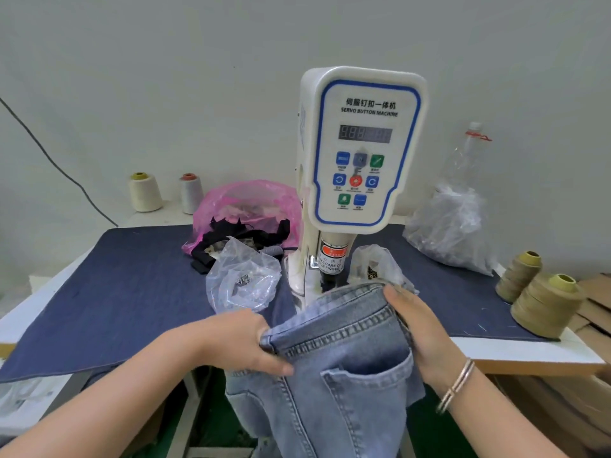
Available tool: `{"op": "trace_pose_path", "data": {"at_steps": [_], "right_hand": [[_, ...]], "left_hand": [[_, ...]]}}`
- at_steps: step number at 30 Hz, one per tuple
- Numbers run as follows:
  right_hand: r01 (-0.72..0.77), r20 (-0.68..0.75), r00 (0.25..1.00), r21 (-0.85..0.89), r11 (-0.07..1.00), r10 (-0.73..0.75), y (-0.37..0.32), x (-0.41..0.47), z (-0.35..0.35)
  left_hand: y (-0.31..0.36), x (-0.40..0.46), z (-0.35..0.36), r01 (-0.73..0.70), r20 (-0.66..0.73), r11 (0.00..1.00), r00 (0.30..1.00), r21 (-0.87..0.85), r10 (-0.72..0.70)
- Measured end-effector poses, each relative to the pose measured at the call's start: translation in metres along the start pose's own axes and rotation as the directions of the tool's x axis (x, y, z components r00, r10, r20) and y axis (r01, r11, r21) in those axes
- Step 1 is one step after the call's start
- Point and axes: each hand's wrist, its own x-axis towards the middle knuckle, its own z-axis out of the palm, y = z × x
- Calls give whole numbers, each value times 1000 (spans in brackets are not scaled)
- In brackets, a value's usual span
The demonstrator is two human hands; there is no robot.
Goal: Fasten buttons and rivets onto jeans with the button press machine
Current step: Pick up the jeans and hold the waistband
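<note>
At the table's front edge, faded blue jeans [334, 365] sit under the button press machine [360, 150], waistband pushed up to its base.

Left hand [244, 342] pinches the waistband corner, fingers closed; right hand [420, 328] clamps the other side by the pocket. Clear bags [243, 279] crowd the press; thread cones [545, 309] stand right.

The white upright button press machine [360, 150] carries a blue-bordered control panel headed "伺服钉扣一体机" and, beneath it, "SERVO BUTTON MACHINE". At the panel's 6 o'clock, a black-and-red warning sticker [332, 261] on the ram reads partly "TAKE CARE OF YOUR FINGER"; the display digits are illegible
</note>
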Motion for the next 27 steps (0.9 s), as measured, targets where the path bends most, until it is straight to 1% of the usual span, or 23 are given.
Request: {"op": "trace_pose_path", "data": {"at_steps": [1,2,3,4,5,7,10,11,13,14,15,16,18,19,20,21,24,25,27], "right_hand": [[-27,-13,1000,-50,998,26,0,4,-3],[-66,-26,998,-137,988,63,1,7,-6],[-117,-32,993,-246,962,112,4,12,-8],[-170,-33,985,-348,922,169,8,16,-10],[-216,-36,974,-421,881,222,13,20,-11],[-273,-72,959,-483,832,272,22,27,-15],[-334,-175,942,-444,831,286,29,34,-19],[-359,-204,932,-430,828,298,31,35,-20],[-404,-258,911,-401,822,322,33,39,-19],[-420,-283,900,-366,831,330,33,42,-18],[-425,-305,893,-322,846,332,32,46,-17],[-419,-319,888,-269,867,330,28,51,-16],[-380,-327,892,-164,910,313,18,63,-12],[-357,-322,898,-134,925,300,14,70,-11],[-343,-311,904,-120,932,293,12,74,-11],[-345,-300,908,-133,929,294,13,77,-11],[-387,-294,907,-299,872,302,27,75,-16],[-379,-293,911,-327,865,289,32,75,-18],[-357,-309,915,-326,875,258,35,77,-20]], "left_hand": [[3,-3,-3,-83,-84,992,994,-99,75],[4,-2,-3,-178,-190,958,972,-226,136],[5,0,-4,-260,-289,904,943,-340,163],[6,2,-2,-295,-335,851,930,-434,152],[6,5,2,-281,-324,808,939,-517,120],[1,13,12,-194,-224,764,972,-615,67],[-8,25,24,-90,-98,817,994,-569,41],[-10,27,24,-57,-64,817,998,-574,24],[-10,31,25,21,61,773,998,-634,23],[-9,33,24,46,118,779,992,-626,35],[-8,35,22,58,136,795,990,-604,31],[-8,40,19,66,121,799,993,-598,9],[-9,49,11,42,13,750,999,-660,-44],[-10,53,7,27,-45,725,996,-688,-79],[-11,58,5,28,-73,716,991,-697,-110],[-12,62,5,48,-69,712,988,-701,-135],[-15,71,16,138,12,697,983,-703,-183],[-16,73,20,149,21,701,982,-698,-188],[-14,76,23,159,27,691,980,-705,-198]]}}
